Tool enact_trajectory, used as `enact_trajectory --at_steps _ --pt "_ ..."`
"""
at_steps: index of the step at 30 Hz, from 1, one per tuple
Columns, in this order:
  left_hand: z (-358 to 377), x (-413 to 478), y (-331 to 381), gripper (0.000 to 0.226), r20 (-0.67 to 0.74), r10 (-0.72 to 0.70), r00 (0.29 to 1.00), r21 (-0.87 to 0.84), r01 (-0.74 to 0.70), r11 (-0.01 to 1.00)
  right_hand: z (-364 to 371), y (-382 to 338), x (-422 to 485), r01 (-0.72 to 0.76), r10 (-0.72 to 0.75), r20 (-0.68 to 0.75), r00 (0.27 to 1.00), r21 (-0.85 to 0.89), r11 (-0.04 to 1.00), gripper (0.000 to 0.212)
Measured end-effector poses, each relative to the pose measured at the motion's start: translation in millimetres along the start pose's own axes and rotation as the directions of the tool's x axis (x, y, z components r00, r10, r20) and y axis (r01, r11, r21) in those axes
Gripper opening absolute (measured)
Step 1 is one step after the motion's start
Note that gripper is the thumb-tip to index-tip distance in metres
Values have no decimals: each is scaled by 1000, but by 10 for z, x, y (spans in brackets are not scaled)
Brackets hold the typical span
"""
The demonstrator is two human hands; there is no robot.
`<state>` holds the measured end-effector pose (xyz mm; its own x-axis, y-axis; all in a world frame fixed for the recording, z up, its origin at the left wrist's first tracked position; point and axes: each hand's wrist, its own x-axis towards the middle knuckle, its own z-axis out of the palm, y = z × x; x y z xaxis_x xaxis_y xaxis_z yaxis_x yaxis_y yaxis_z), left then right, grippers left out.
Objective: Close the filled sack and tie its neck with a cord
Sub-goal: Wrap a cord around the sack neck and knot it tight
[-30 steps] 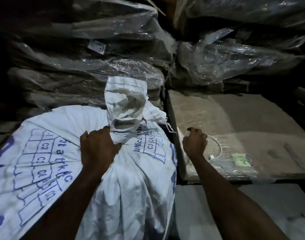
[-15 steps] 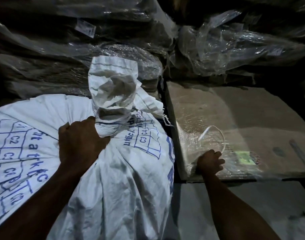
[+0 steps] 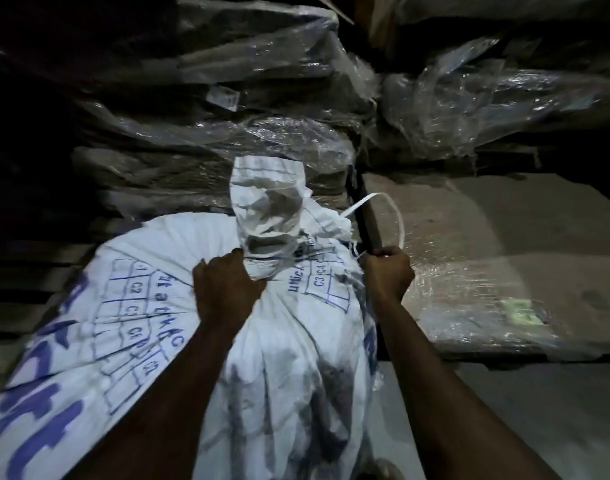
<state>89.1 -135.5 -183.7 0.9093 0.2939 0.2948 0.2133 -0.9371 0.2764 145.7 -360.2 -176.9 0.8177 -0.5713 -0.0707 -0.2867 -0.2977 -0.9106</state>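
- While the place is dim, the head view shows a filled white woven sack lying across the lower left, its body bulging and its mouth gathered into a bunched neck that stands up near the middle of the frame.
- Blue print covers the sack: a grid of boxes reading "C2", "C3" and "C4", with other cells too blurred to read, and a sideways line of letters beside the grid that I cannot make out for certain. Large blue letters at the lower left edge are cut off.
- Clenched into a fist, the left hand grips the gathered cloth at the base of the neck.
- Just right of the sack, the right hand is also clenched, grasping a flat white cord. This cord arcs up from the fist and bends back toward the neck, where its far end lies against the cloth.
- Right of the sack lies a flat carton wrapped in clear film, carrying a green label whose writing is too blurred to read.
- Behind stand stacked film-wrapped bundles; one bears a small white tag, illegible.
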Motion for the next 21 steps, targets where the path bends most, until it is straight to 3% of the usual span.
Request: enact_trajectory --at_steps 3,6,12,15,18,21 --pt "-130 -175 -56 42 34 -29 999 -55 31 998 -23 -175 -659 -3 -6 148 989 64 998 20" --pt "-271 -325 -131 39 10 -70 997 -153 71 986 -128 -175 -1196 -13 -3 194 981 84 996 22" --pt "-436 -455 -273 47 55 -193 980 -290 201 936 -245 -5 -1675 132 -45 341 939 -236 963 33" --pt "-442 -435 -314 51 49 -225 973 -310 229 923 -289 -5 -1701 270 -139 421 896 -270 924 38" --pt "-415 -405 -320 51 31 -215 976 -275 215 937 -332 -63 -1642 417 -230 496 837 -308 855 73" --pt "-384 -395 -300 48 -3 -186 983 -243 180 953 -322 -144 -1560 450 -188 562 805 -373 812 116"
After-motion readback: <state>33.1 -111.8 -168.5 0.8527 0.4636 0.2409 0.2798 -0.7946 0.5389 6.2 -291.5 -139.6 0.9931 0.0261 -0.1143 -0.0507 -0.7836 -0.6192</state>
